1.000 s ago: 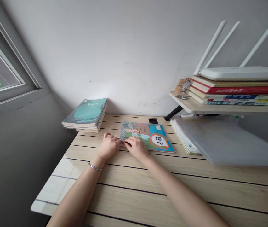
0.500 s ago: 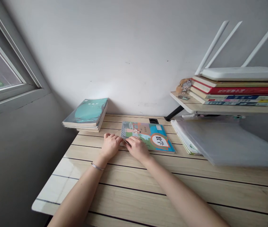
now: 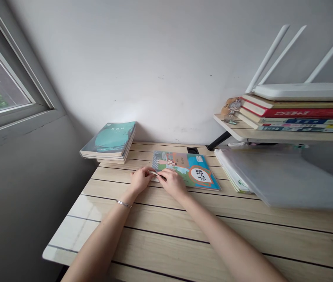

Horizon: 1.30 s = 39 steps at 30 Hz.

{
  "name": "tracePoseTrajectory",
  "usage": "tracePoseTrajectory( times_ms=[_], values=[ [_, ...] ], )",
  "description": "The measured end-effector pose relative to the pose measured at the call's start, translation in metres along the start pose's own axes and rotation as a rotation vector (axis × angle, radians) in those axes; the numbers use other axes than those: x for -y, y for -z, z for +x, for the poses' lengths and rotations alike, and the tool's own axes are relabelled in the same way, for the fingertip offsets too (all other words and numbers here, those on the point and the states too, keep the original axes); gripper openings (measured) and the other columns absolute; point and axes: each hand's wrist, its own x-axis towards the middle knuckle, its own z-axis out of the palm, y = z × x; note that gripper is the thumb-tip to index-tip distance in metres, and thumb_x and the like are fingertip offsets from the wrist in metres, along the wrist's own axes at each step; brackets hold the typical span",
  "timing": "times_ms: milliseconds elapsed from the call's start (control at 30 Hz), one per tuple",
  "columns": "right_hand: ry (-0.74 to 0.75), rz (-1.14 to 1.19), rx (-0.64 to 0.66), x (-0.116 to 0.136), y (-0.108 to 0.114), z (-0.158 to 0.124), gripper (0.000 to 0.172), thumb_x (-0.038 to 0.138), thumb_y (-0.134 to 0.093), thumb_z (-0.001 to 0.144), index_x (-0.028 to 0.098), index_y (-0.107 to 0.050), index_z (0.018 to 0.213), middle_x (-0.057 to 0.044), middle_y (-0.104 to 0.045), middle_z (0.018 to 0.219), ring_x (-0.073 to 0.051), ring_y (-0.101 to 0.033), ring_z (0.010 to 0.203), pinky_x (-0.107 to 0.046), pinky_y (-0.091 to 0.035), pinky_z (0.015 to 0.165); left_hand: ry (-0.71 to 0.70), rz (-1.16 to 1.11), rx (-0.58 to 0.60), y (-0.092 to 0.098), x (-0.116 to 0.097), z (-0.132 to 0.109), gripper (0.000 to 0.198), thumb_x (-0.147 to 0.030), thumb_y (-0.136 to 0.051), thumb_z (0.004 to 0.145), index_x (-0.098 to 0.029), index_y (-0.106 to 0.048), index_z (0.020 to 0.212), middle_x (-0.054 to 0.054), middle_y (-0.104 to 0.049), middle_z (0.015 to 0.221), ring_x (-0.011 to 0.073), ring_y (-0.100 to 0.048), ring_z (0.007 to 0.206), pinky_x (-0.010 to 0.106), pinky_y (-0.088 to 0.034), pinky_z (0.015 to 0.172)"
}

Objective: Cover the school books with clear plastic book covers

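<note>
A colourful textbook (image 3: 188, 170) with a blue edge and an orange-ringed title lies flat on the wooden desk (image 3: 166, 243). At its left end, my left hand (image 3: 141, 179) and my right hand (image 3: 172, 182) are close together, fingers closed. Between their fingertips is a small, thin, light-coloured object (image 3: 155, 173) with a dark part near my right fingers; what it is cannot be made out. Both hands pinch it. My right hand covers part of the book's near left corner.
A stack of teal-covered books (image 3: 110, 139) stands at the desk's back left. At right, a raised shelf (image 3: 260, 135) bears books (image 3: 304, 113) and a white router (image 3: 304, 92). Below it are papers (image 3: 233, 172) and a translucent plastic sheet (image 3: 295, 180).
The fingers of my left hand have shifted, and more of the thin object now shows between both hands. The whole view has moved slightly.
</note>
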Motion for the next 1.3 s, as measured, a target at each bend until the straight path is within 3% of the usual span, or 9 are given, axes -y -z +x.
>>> tracePoseTrajectory(
  times_ms=[367, 567, 700, 867, 1067, 1300],
  values=[
    [-0.025, 0.01, 0.02, 0.0, 0.002, 0.001, 0.016, 0.022, -0.055, 0.085, 0.02, -0.071, 0.083, -0.003, -0.067, 0.079, -0.015, -0.061, 0.075, -0.024, -0.043, 0.069, -0.001, 0.008, 0.01, -0.002, 0.001, -0.001, 0.017, -0.039, -0.055, 0.082, -0.029, -0.066, 0.091, -0.004, -0.069, 0.08, 0.0167, -0.06, 0.083, 0.029, -0.03, 0.074],
    [-0.024, 0.028, 0.002, -0.001, 0.0, 0.0, 0.016, 0.023, -0.055, 0.085, 0.021, -0.071, 0.085, -0.004, -0.069, 0.082, -0.016, -0.062, 0.078, -0.025, -0.045, 0.071, -0.085, 0.047, -0.072, 0.0, -0.003, -0.004, 0.018, -0.027, -0.049, 0.087, -0.026, -0.065, 0.093, 0.0, -0.069, 0.092, 0.0169, -0.059, 0.09, 0.03, -0.032, 0.077],
    [-0.03, 0.03, -0.004, -0.002, 0.0, 0.0, 0.016, 0.023, -0.055, 0.085, 0.021, -0.071, 0.085, -0.004, -0.069, 0.082, -0.017, -0.062, 0.079, -0.025, -0.045, 0.071, 0.009, 0.038, -0.161, 0.003, -0.005, -0.007, 0.013, -0.025, -0.052, 0.083, -0.021, -0.064, 0.087, 0.001, -0.069, 0.089, 0.0162, -0.06, 0.085, 0.031, -0.032, 0.078],
    [-0.018, 0.021, 0.01, -0.001, 0.0, -0.001, 0.016, 0.022, -0.055, 0.085, 0.02, -0.07, 0.085, -0.004, -0.068, 0.082, -0.016, -0.062, 0.078, -0.025, -0.045, 0.072, 0.102, -0.049, 0.007, 0.006, -0.006, -0.01, 0.018, -0.037, -0.059, 0.075, -0.021, -0.067, 0.074, 0.0, -0.068, 0.078, 0.0165, -0.06, 0.075, 0.03, -0.033, 0.073],
    [0.079, -0.119, 0.008, 0.003, 0.002, -0.002, 0.017, 0.017, -0.053, 0.086, 0.02, -0.07, 0.089, -0.004, -0.067, 0.081, -0.015, -0.059, 0.078, -0.024, -0.042, 0.071, 0.215, -0.165, 0.075, 0.009, -0.01, -0.007, 0.023, -0.04, -0.062, 0.068, -0.019, -0.069, 0.074, 0.0, -0.068, 0.071, 0.0168, -0.06, 0.072, 0.027, -0.036, 0.069],
    [0.169, -0.31, 0.009, 0.006, 0.002, -0.005, 0.018, 0.016, -0.051, 0.087, 0.02, -0.069, 0.085, -0.003, -0.064, 0.076, -0.015, -0.057, 0.076, -0.025, -0.038, 0.065, 0.233, -0.372, 0.103, 0.007, -0.006, -0.006, 0.029, -0.044, -0.064, 0.063, -0.016, -0.067, 0.07, -0.002, -0.06, 0.057, 0.0133, -0.055, 0.061, 0.022, -0.036, 0.056]
  ],
)
